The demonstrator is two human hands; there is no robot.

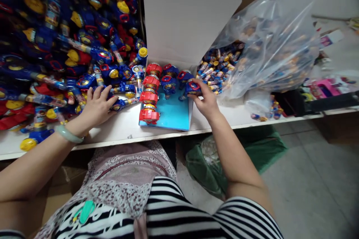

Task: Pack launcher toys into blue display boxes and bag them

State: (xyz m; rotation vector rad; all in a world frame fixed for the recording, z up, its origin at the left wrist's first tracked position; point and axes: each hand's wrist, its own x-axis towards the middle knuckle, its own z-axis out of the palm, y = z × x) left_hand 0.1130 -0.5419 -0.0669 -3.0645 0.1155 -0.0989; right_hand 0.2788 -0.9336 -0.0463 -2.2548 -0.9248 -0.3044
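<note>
Right now our right hand point(206, 101) has its fingers pinched around a blue toy point(193, 87) with a red ring, held at the far right corner of the light-blue tray point(174, 117). Our left hand point(97, 107) lies with fingers spread and loose on the near edge of the toy pile point(70, 44), closed on nothing that we can see. The main risk, as we judge it, is at that tray corner. The blue toy sits right at the edge, and a nudge from our wrist could tip it off onto the worktop point(126, 127) or knock the row of blue toys point(168, 80) beside it. The column of red toys point(148, 97) along the tray's left side stands close to the pile, so a slide of loose pieces under our left hand could push into it. The tray's near edge also lies close to the worktop's lip, with a green sack point(241, 153) on the floor below. To the right, a clear plastic bag point(269, 41) of small tubes spills open just beside our right hand and crowds its room. A white board point(182, 15) stands upright behind the tray and blocks any reach farther back.
</note>
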